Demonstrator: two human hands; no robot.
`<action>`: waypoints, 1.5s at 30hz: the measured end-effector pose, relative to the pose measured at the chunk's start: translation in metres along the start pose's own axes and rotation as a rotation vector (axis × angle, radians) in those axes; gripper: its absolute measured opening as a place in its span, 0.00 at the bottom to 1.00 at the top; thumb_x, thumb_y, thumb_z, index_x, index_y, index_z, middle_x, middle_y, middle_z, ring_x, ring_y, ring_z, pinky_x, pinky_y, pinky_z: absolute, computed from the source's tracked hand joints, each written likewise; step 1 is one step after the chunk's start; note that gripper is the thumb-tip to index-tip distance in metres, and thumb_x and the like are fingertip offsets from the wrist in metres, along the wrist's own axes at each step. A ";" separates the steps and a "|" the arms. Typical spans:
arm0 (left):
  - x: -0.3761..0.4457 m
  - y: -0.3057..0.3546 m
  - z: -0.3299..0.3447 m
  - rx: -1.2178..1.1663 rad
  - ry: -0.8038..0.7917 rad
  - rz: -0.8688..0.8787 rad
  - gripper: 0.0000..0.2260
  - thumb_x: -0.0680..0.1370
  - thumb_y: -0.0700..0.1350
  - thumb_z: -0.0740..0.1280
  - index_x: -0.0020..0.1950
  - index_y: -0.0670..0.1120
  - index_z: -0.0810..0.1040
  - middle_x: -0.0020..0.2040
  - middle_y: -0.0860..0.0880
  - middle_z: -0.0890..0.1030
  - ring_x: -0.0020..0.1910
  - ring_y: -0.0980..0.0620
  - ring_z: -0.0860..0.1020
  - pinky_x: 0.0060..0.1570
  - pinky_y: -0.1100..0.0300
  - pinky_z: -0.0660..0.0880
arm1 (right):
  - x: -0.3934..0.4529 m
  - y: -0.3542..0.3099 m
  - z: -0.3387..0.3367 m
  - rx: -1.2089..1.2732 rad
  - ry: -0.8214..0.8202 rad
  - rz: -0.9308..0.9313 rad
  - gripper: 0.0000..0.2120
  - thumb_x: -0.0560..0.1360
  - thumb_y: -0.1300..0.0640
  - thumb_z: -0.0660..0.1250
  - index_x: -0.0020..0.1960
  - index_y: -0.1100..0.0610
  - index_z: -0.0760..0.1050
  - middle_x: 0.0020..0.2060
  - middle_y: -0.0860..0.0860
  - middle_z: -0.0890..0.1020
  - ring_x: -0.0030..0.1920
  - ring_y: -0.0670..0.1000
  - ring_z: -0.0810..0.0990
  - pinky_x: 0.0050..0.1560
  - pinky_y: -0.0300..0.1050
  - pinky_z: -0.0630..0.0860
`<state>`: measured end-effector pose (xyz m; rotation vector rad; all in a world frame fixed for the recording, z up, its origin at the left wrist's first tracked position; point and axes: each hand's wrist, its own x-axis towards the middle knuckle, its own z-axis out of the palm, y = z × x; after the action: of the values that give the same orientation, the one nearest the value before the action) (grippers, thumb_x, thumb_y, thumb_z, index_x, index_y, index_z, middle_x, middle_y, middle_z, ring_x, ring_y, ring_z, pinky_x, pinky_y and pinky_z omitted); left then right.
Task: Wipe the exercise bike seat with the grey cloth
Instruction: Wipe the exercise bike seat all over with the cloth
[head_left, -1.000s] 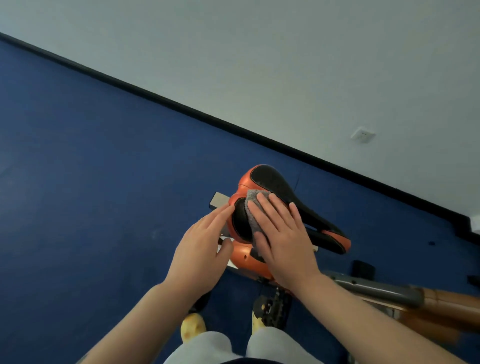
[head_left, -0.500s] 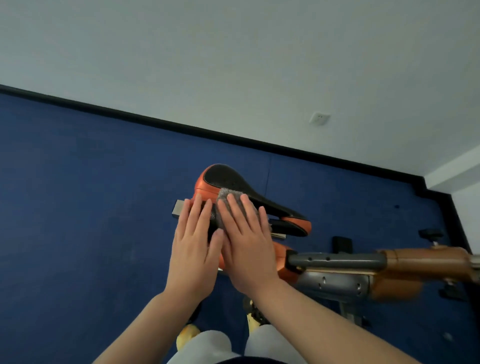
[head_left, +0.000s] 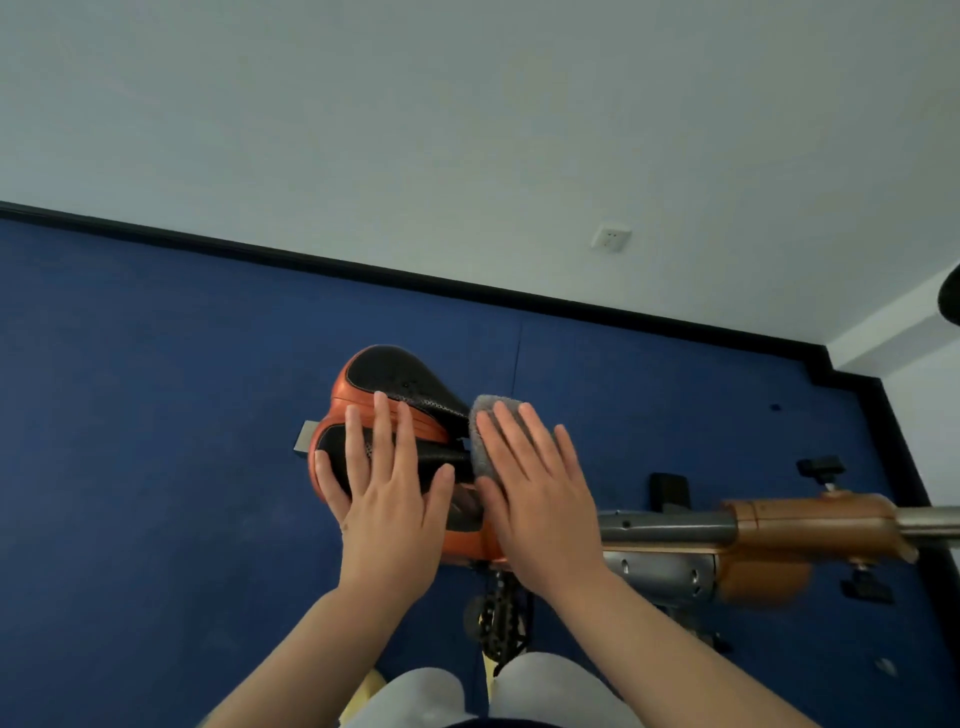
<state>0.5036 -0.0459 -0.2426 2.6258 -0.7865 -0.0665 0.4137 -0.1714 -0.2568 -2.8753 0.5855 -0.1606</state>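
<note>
The exercise bike seat (head_left: 387, 410) is taken as reference. The left hand (head_left: 387, 499) lies flat on its near, wide end. The cloth (head_left: 488, 434) lies on the seat's right part, under the right hand (head_left: 535, 488), just beside the left hand. The frame tube (head_left: 670, 525) extends rightward from beneath the seat. A pedal (head_left: 501, 618) sits below the seat. A wall socket (head_left: 610, 238) is mounted behind, well apart, to the right.

No text, label, brand, number or sign can be read anywhere on the things in this view.
</note>
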 end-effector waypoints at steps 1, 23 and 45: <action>-0.001 -0.001 0.000 0.012 0.000 0.007 0.30 0.77 0.58 0.46 0.77 0.49 0.44 0.78 0.50 0.44 0.75 0.52 0.37 0.70 0.48 0.29 | -0.004 0.010 0.000 0.031 0.013 0.032 0.27 0.82 0.45 0.49 0.79 0.48 0.49 0.78 0.46 0.55 0.78 0.48 0.48 0.76 0.52 0.47; -0.001 0.014 0.009 0.221 0.045 -0.161 0.30 0.78 0.59 0.48 0.77 0.47 0.46 0.78 0.48 0.49 0.77 0.50 0.43 0.73 0.45 0.39 | 0.064 0.008 -0.017 0.098 -0.114 -0.104 0.25 0.80 0.43 0.42 0.63 0.53 0.72 0.50 0.49 0.82 0.47 0.52 0.80 0.42 0.49 0.76; 0.044 -0.023 -0.017 -0.128 0.164 -0.294 0.23 0.79 0.51 0.56 0.74 0.52 0.58 0.77 0.53 0.57 0.72 0.50 0.62 0.69 0.50 0.62 | 0.113 -0.031 -0.012 0.244 -0.270 -0.155 0.32 0.80 0.39 0.44 0.78 0.54 0.45 0.76 0.51 0.61 0.71 0.53 0.67 0.61 0.50 0.72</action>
<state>0.5553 -0.0455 -0.2332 2.5650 -0.3277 0.0167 0.5269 -0.1907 -0.2307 -2.6405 0.2718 0.1241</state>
